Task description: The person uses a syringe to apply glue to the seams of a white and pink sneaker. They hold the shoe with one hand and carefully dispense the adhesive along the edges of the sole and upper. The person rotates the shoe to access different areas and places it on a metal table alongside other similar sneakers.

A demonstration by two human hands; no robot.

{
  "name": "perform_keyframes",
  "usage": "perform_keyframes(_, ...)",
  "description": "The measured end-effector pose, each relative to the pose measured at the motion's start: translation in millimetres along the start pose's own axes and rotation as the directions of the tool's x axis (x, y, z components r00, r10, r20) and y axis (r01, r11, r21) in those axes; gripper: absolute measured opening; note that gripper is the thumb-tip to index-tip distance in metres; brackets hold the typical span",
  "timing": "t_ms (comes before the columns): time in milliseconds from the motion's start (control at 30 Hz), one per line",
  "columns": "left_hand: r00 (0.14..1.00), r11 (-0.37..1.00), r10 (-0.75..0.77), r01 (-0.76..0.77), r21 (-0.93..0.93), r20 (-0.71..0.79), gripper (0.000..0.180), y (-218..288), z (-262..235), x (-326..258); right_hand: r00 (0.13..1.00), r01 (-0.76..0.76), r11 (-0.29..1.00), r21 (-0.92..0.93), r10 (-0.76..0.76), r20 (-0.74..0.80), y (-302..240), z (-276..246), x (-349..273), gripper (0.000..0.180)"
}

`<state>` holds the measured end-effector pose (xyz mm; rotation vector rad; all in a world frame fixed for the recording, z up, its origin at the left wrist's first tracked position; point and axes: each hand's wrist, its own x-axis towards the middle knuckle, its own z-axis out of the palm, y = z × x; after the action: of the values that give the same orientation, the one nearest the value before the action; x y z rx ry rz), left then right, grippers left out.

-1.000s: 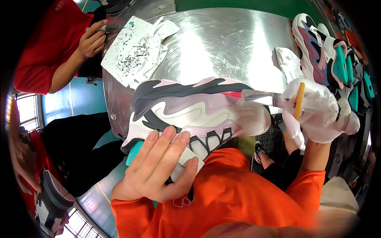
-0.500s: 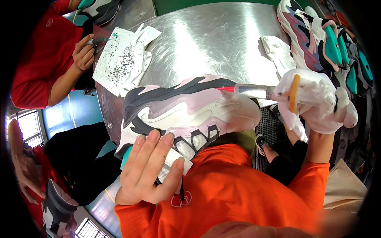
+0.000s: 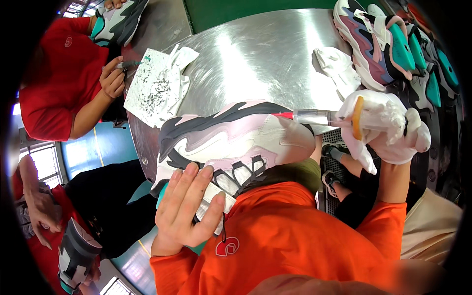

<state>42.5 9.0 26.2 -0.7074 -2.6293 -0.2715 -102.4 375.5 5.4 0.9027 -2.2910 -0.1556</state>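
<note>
At the near rim of a metal table (image 3: 246, 64), a pink, white and grey shoe (image 3: 236, 135), side up, toe to the right, sole turned toward the far side. Over its ankle, the bare left hand (image 3: 184, 214): fingers side by side and nearly straight, thumb apart at the tongue, with a hold on the shoe. Beyond the toe, the white-gloved right hand (image 3: 383, 125), fingers curled round a clear tube (image 3: 314, 117), its red tip (image 3: 283, 115) at the shoe's side, touching or nearly so.

On the metal, fine swirling scratches and two broad streaks of glare. Toward the left, a white cloth (image 3: 152, 91) speckled dark; toward the right, a crumpled cloth (image 3: 339, 71), just beside a row of teal-lined shoes (image 3: 371, 49). Past the far rim, a green surface (image 3: 255, 7).

Around the table: at left, a co-worker's hand (image 3: 112, 78) with a slim tool near the speckled cloth; below, blue floor (image 3: 110, 145) and a bright window (image 3: 45, 164); at right, a dark gridded mat (image 3: 333, 136).
</note>
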Motion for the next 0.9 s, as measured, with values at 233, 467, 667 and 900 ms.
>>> perform_keyframes(233,0.999,0.999,-0.009,0.011,0.040,-0.049,0.025,7,6,-2,0.784,-0.604,0.143,0.784,0.286,0.552,-1,0,-28,0.040)
perform_keyframes(467,0.996,0.990,-0.067,0.073,0.120,-0.057,0.028,32,14,-16,0.798,-0.246,-0.840,0.484,0.108,0.593,-16,6,-42,0.053)
perform_keyframes(667,0.993,0.978,-0.076,0.092,0.187,-0.093,0.025,47,20,-22,0.812,-0.130,-0.924,0.359,0.109,0.574,-36,4,-49,0.064)
perform_keyframes(900,0.990,0.969,-0.038,0.070,0.238,-0.136,0.027,51,29,-27,0.798,-0.073,-0.933,0.352,0.157,0.582,-64,-12,-55,0.078)
